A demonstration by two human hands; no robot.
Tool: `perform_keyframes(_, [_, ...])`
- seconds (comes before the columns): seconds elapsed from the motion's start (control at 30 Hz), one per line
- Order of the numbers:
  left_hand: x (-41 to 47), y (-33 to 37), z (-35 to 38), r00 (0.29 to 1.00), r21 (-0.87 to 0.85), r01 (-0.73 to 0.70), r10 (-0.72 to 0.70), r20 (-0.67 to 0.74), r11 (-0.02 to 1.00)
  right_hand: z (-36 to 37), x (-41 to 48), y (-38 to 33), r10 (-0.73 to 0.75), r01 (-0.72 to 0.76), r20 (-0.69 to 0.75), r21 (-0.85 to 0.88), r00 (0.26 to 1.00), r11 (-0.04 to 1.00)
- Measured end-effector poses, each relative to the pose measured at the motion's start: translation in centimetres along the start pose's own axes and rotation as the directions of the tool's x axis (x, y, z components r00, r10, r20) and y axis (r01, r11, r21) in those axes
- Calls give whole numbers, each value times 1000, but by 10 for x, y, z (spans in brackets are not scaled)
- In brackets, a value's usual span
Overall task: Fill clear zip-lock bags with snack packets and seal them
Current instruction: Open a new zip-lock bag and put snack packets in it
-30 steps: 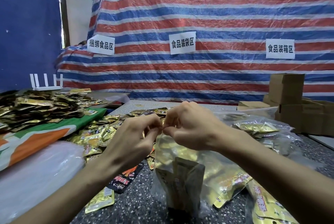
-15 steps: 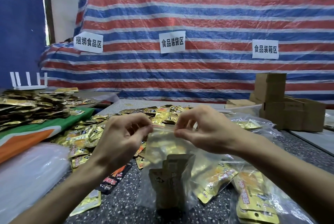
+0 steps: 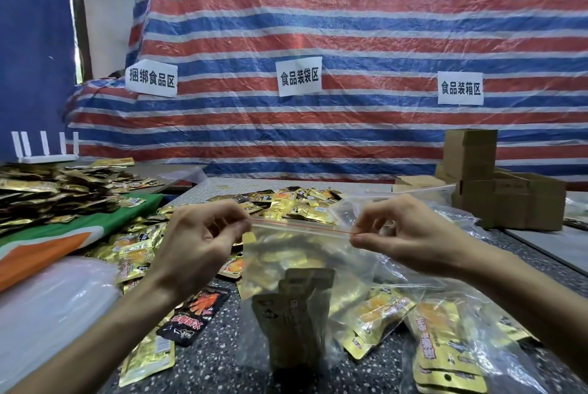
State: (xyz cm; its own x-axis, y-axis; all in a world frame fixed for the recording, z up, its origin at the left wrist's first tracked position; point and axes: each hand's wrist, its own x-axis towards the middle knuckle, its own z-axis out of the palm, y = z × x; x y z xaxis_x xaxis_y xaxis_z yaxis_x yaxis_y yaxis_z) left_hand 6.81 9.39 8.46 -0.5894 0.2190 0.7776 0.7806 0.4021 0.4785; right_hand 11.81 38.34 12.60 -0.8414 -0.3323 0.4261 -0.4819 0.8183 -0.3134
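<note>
My left hand [image 3: 203, 244] and right hand [image 3: 404, 234] each pinch one end of the zip-lock bag [image 3: 296, 260] at its red seal strip [image 3: 302, 227], thumb against forefinger. This stretches the strip taut so the track lies straight for closing. The bag hangs dead centre between them, its bottom on the speckled table [image 3: 222, 362]. The gold snack packets [image 3: 299, 314] standing inside help steady it. Whether the track is fully pressed together I cannot tell. A heap of loose packets [image 3: 296, 202] lies at twelve o'clock, within reach for the next fill, and filled bags [image 3: 445, 346] lie at four o'clock.

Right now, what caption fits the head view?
The left hand and right hand pinch both ends of the red seal on a packet-filled zip-lock bag at the table.
</note>
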Motion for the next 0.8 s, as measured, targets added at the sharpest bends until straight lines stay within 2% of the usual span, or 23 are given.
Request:
perform_keyframes(0.43, [0, 6, -2, 999, -16, 37, -37, -6, 999, -8, -27, 15, 83, -83, 2, 112, 997, 990])
perform_keyframes(0.6, [-1, -1, 7, 998, -50, 64, -64, -6, 997, -2, -36, 15, 78, -68, -51, 181, 996, 981])
perform_keyframes(0.7, [-3, -10, 16, 988, -202, 143, -150, -20, 969, 14, -43, 16, 170, -134, -58, 392, 984, 910])
perform_keyframes(0.8, [-8, -11, 27, 973, -366, 181, -220, -68, 913, 46, -52, 15, 245, -223, 45, 600, 968, 769])
